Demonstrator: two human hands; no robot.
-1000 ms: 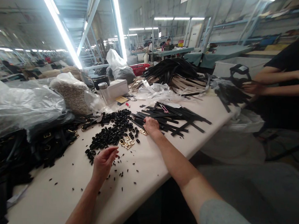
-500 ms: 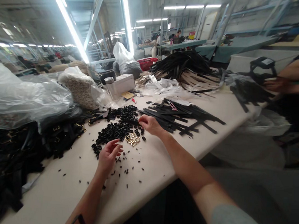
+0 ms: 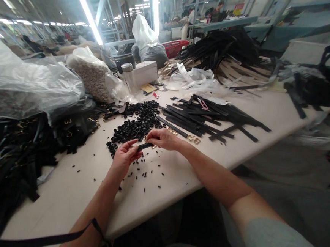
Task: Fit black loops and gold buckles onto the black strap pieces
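Strip lights (image 3: 86, 10) glare over the workshop and its pale tabletop (image 3: 176, 175). I see the worker's left hand (image 3: 124, 156) pinched on a black strap (image 3: 144, 146), held before a heap of black loops (image 3: 136, 123). At its other end the right hand (image 3: 163, 139) has fingers bunched; I can't tell what they grip. Gold buckles (image 3: 194, 139) lie near the black strips (image 3: 194, 120).

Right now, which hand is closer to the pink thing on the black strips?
Right. The right hand is lower and further left in the picture than the pink thing; the left hand is lower and further left again.
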